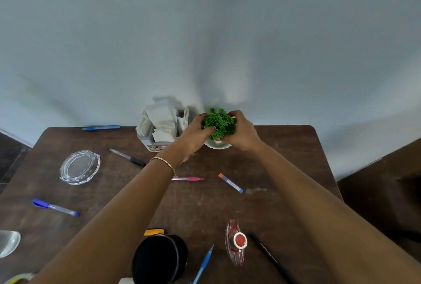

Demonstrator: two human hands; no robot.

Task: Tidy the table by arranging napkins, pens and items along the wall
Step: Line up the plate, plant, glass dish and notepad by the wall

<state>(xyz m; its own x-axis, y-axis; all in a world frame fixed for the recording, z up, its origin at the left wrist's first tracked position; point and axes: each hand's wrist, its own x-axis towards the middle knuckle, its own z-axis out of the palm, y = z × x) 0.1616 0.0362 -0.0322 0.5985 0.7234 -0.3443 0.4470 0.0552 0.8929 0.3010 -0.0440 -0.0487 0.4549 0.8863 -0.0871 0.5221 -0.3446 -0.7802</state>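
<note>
A small green plant (219, 122) in a white pot (216, 144) stands at the table's far edge by the wall. My left hand (193, 134) grips it from the left and my right hand (241, 132) grips it from the right. Just to its left is a grey holder stuffed with white napkins (159, 122). Pens lie scattered over the brown table (284, 158): a blue one (101, 127) by the wall, a black-capped one (127, 157), a pink one (189, 179), a blue-capped one (55, 208) and a blue one (204, 263) at the front.
A glass ashtray (79, 167) sits at the left. An orange-capped tube (230, 182) lies right of centre. Near the front are a black cup (159, 258), a small bottle with a red cap (235, 241) and a black pen (268, 256). A clear dish (8, 242) is at the left edge.
</note>
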